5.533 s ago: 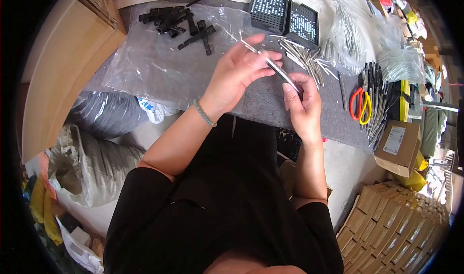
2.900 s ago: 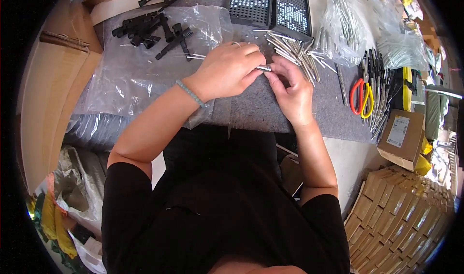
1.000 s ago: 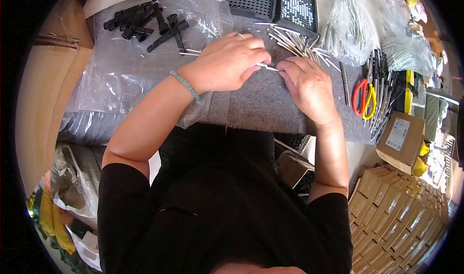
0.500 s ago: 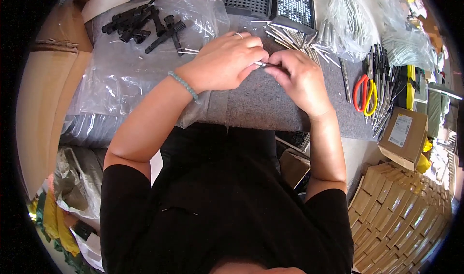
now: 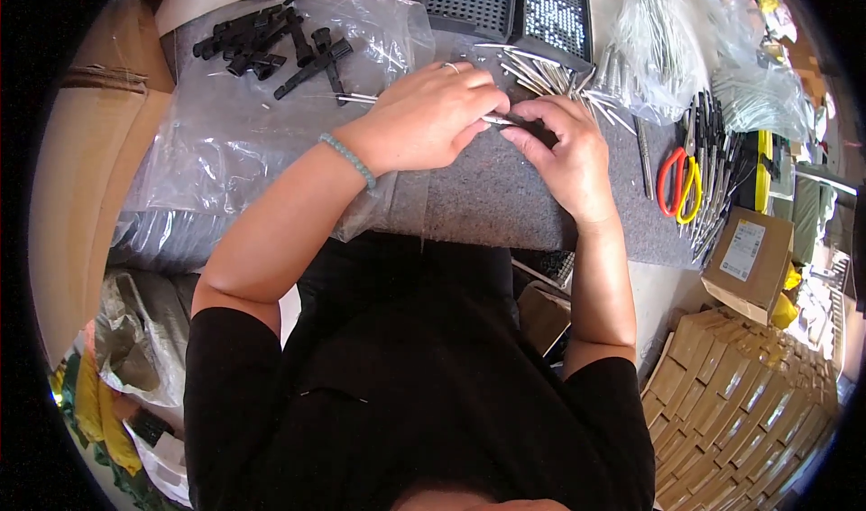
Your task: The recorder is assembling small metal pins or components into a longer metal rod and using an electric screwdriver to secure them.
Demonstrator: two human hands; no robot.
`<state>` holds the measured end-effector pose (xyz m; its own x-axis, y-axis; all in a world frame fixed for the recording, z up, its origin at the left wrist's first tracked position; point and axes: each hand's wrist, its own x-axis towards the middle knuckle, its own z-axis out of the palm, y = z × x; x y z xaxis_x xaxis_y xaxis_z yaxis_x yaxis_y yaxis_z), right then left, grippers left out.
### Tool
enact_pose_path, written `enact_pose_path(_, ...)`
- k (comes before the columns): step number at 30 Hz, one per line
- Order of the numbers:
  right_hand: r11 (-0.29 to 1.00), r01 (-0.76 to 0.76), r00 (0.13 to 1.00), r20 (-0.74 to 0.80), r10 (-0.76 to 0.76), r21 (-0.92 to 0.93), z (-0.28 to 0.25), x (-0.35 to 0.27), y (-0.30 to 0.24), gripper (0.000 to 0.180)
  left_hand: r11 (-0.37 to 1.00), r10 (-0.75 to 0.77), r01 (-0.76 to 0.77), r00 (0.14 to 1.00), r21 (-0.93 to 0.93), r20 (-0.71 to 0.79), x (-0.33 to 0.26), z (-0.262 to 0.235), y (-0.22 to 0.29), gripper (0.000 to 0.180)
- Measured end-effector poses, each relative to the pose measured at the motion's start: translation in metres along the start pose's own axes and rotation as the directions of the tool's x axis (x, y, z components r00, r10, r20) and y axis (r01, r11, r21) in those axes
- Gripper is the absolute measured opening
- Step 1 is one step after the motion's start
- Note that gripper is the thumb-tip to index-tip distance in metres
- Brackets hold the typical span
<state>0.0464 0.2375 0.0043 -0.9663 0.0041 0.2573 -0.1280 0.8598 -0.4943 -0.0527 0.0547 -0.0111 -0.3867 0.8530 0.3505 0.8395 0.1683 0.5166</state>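
Over the grey cloth my left hand (image 5: 428, 119) is closed on thin silvery metal rods (image 5: 357, 99), whose ends stick out past the wrist side. Close by, my right hand (image 5: 575, 150) pinches a slim dark part (image 5: 534, 128) between thumb and fingers. A bright metal tip (image 5: 495, 119) shows between the two hands, in line with the dark part; whether they are joined I cannot tell. Just beyond my right hand lies a loose heap of silvery rods (image 5: 539, 71). Black plastic parts (image 5: 311, 67) with wide ends rest on clear plastic sheeting (image 5: 203, 164) to the left.
Two black trays (image 5: 552, 15) of small shiny pieces stand at the back. Bagged metal rods (image 5: 654, 60) lie right of them. Scissors with red and yellow handles (image 5: 690, 191) lie beside dark slim tools (image 5: 719, 164). Cardboard boxes stand at left (image 5: 86, 204) and right (image 5: 749, 258).
My right hand has drawn slightly right, and more of the dark part shows between its thumb and fingers. My left hand has barely moved.
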Motion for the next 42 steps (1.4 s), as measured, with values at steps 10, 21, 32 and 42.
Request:
enact_pose_path(10, 0.994, 0.086, 0.991, -0.101, -0.092, -0.060, 0.010, 0.001, 0.001, 0.019, 0.998, 0.005, -0.011, 0.995, -0.061, -0.099, 0.000, 0.001, 0.001, 0.025)
enact_pose_path(21, 0.998, 0.048, 0.993, -0.102, -0.052, -0.046, 0.010, 0.001, -0.001, 0.022, 0.999, -0.018, 0.016, 0.999, -0.049, -0.051, 0.002, 0.002, 0.000, 0.022)
enact_pose_path(32, 0.999, 0.044, 0.995, -0.088, -0.042, 0.022, 0.006, -0.003, 0.004, 0.015, 1.000, -0.009, 0.009, 1.000, 0.005, 0.018, 0.001, 0.002, 0.001, 0.020)
enact_pose_path(42, 1.000, 0.019, 0.997, -0.081, -0.018, 0.006, 0.004, -0.002, 0.006, 0.014, 0.999, -0.026, 0.026, 0.999, -0.018, 0.028, 0.000, 0.003, 0.000, 0.019)
